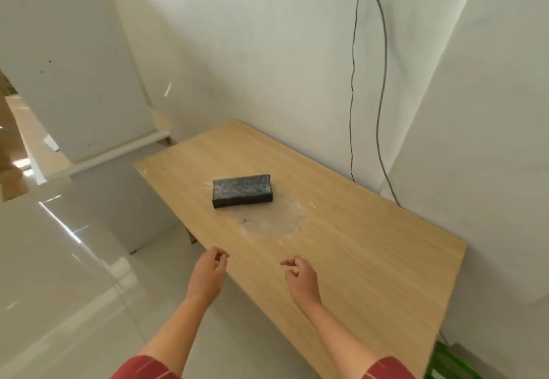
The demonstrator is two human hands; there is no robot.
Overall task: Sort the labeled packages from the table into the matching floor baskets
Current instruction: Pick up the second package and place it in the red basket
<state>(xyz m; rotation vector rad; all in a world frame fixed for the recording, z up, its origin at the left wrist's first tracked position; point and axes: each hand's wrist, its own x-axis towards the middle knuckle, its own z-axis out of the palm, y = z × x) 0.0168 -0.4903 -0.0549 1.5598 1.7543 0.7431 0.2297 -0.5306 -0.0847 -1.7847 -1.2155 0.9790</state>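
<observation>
Item: one dark wrapped package, lying flat on the wooden table, roughly mid-top, well ahead of your hands. No label shows on the faces turned to you. It rests at the far edge of a pale, glossy smear on the tabletop.

Left hand: held just over the table's near edge, empty, fingers loosely curled inward with the tips close to the thumb, pinching nothing.

Right hand: over the tabletop, empty, fingers likewise half-curled, tips near each other, gripping nothing.

Surroundings: white wall behind the table with two thin black cables hanging down it; glossy tiled floor to your left; something green low by the table's near right corner, too cut off to identify. No basket is plainly in view.

Hazards, as judged from here:
- The label is unseen, so you could pick the wrong basket unless you turn the package and read it first.
- The wrapping looks slick and shiny; a one-handed grab by a narrow edge may slip.
- If the smear is tacky, the package may stick or drag on lift.
- The baskets lie outside your view, so carrying while turning risks a drop on the hard floor.
</observation>
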